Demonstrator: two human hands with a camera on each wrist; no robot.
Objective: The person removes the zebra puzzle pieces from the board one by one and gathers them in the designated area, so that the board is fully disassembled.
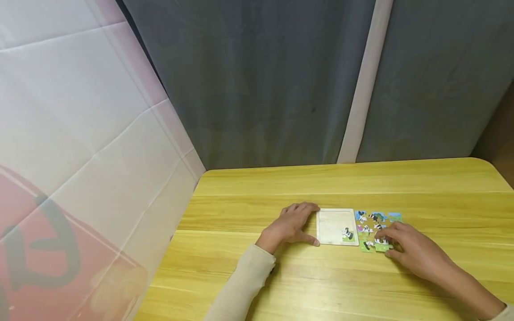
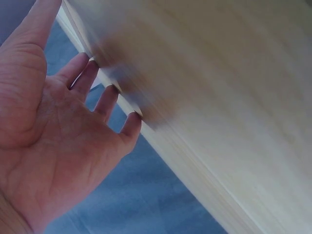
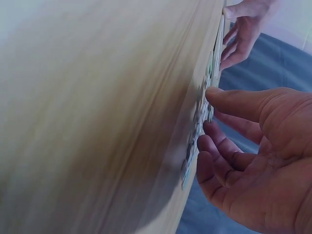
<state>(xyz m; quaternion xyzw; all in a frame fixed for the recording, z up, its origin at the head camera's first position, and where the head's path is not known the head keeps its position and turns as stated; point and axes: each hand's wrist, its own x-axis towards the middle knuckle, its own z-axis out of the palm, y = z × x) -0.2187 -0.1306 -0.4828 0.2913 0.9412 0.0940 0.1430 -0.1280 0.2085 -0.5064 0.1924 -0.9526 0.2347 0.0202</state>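
A pale square puzzle tray (image 1: 335, 225) lies on the table with one piece, a black-and-white figure on green (image 1: 348, 234), in its lower right corner. My left hand (image 1: 290, 225) is spread at the tray's left side, fingertips at the upper corner and thumb at the lower one. Beside the tray, several colourful puzzle pieces (image 1: 365, 229) lie close together. My right hand (image 1: 413, 249) reaches over them from the right, thumb and fingertips pinching a green-edged puzzle piece (image 1: 383, 246) at the near side. The fingers partly cover it and its neighbours.
The yellow wooden table (image 1: 249, 214) runs back to a grey curtain (image 1: 257, 89) with a pale vertical strip. A white printed fabric wall (image 1: 100, 133) stands along the left side. A brown surface (image 1: 498, 138) borders the far right.
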